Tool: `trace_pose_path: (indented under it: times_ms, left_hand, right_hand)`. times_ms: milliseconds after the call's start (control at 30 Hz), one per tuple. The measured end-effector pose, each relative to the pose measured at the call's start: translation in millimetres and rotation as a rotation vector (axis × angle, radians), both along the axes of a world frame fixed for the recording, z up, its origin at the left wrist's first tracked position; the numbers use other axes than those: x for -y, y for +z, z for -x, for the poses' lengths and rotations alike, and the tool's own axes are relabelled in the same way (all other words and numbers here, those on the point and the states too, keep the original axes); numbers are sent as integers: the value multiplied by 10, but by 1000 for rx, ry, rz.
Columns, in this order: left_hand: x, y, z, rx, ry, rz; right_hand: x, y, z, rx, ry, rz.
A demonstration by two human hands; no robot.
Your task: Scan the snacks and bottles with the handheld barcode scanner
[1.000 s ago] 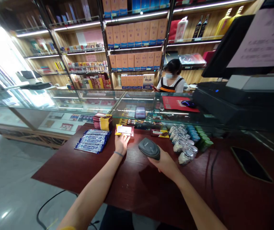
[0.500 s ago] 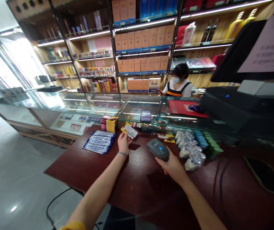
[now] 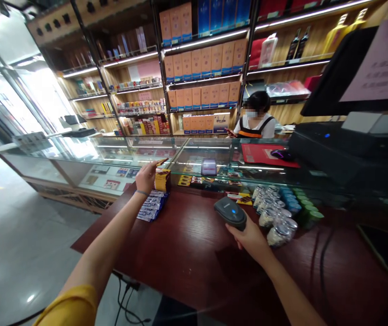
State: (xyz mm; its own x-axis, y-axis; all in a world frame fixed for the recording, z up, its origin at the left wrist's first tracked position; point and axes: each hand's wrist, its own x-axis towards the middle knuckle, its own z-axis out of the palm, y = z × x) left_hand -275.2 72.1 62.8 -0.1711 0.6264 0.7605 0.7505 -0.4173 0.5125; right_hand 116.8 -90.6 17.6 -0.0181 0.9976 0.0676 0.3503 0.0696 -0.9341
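My left hand [image 3: 146, 177] is raised over the stack of yellow and red packs [image 3: 162, 180], pinching a thin flat pack [image 3: 162, 161] seen edge-on. Blue wrapped bars [image 3: 151, 206] lie just below that hand on the dark red counter [image 3: 194, 253]. My right hand [image 3: 248, 236] grips a dark grey barcode scanner [image 3: 230, 212] with a blue light, held low over the counter's middle.
Small glass jars and blue and green lidded tubs [image 3: 284, 213] stand right of the scanner. A glass display case [image 3: 187, 156] runs behind the counter. A till and monitor [image 3: 346, 113] sit at right, a phone [image 3: 384, 251] lies far right. A person [image 3: 255, 120] sits before the shelves.
My left hand lifted the flat pack from the counter and carried it left and up over the stack. The scanner hand has barely moved. The view has shifted left.
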Motion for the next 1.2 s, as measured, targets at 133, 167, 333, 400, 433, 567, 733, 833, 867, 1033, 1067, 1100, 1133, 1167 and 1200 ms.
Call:
trace_pose_path:
  times_ms: [133,167,333,400,433,567,733,833,867,1033,1067,1100,1133,1167,1200]
  left_hand:
    - [-53,-47,249,-234,-79,86]
    - [-65,-76,281,-241,-87,97]
    - [-98,-207,332,-216,-170,141]
    - [-107,-228,326,-173,-210,156]
    - [-113,-231,320,-151,-221,166]
    - [-146,-218,292,-89,-258,216]
    - [-178,-236,276,-63,-280,252]
    - [-182,-273,281,-136,-246,233]
    - [-181,-284,282,-191,-223,225]
    - [-148,-304,201,-287,-133,179]
    - [-131,-300,152,-255,-138,166]
    - [-109,-295,86,-210,-153,155]
    - [-82,-289,3,-156,-177,149]
    - [-49,-285,-98,-97,-207,147]
    - [-12,-284,-216,-36,-241,151]
  right_hand:
    - [-12,-23,-18,1,-9,9]
    - [-14,-29,-20,3,-9,8]
    - [-22,-46,-21,0,-20,-12]
    - [-24,-52,-22,-4,-19,-9]
    - [-26,-55,-23,-5,-17,-6]
    - [-35,-70,-32,13,-22,0]
    - [-55,-105,-45,16,-26,5]
    - [-69,-137,-48,10,-35,-9]
    - [-72,-146,-49,8,-37,-14]
    - [-76,-151,-63,-26,-52,-27]
    - [-76,-141,-72,-45,-57,-40]
    - [-78,-127,-83,-70,-64,-59]
    - [-81,-110,-98,-97,-77,-78]
    - [-86,-92,-117,-124,-97,-93]
    - [-92,-71,-140,-148,-119,-104]
